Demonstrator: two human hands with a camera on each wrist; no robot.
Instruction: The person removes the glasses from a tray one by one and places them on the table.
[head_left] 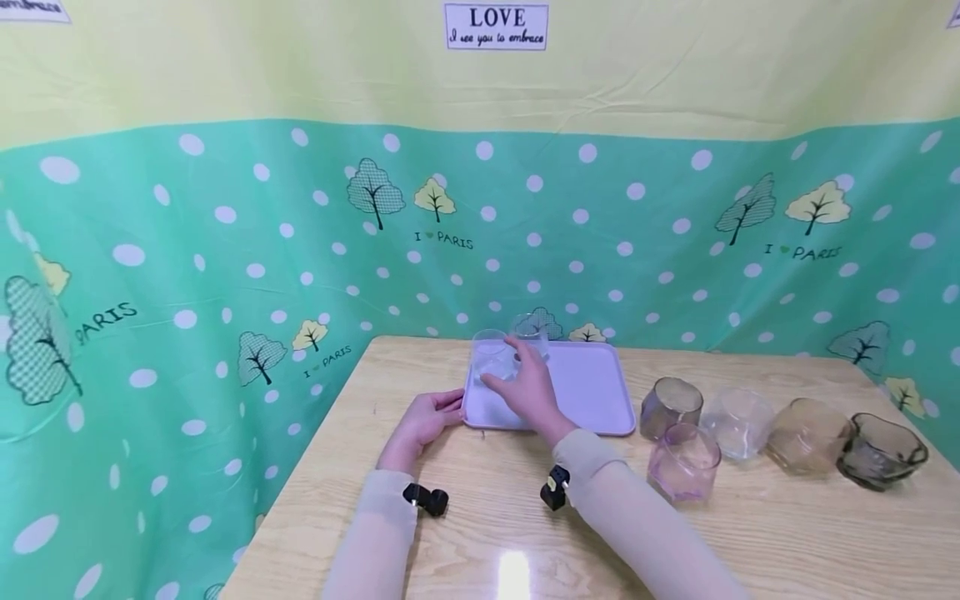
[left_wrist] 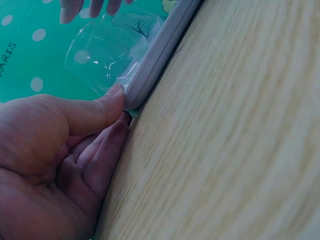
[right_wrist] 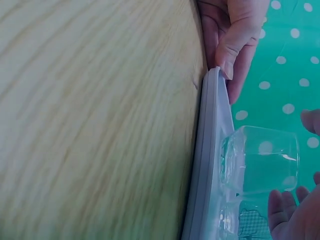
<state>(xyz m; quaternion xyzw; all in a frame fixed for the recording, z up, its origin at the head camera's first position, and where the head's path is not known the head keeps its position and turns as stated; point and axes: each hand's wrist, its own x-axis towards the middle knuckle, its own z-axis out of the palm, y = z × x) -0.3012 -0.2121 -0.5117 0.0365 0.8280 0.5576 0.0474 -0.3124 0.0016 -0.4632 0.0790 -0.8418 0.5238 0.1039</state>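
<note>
A pale lilac tray (head_left: 592, 392) lies near the back of the wooden table. Two clear glasses stand on it: one at the left (head_left: 491, 360), the other glass (head_left: 532, 329) behind and to its right. My left hand (head_left: 423, 423) holds the tray's left front corner, its thumb (left_wrist: 107, 105) on the rim and the fingers low against the edge. Over the tray, my right hand (head_left: 534, 387) is beside the left glass, thumb and fingers spread. In the right wrist view a gap shows between those fingers (right_wrist: 282, 207) and the glass (right_wrist: 265, 160).
Right of the tray stand several tinted glasses: a grey one (head_left: 671, 408), a pink one (head_left: 684, 465), a pale clear one (head_left: 738, 423), an amber one (head_left: 808, 435) and a dark smoky one (head_left: 881, 452). A green dotted curtain (head_left: 450, 275) hangs behind the table (head_left: 480, 517).
</note>
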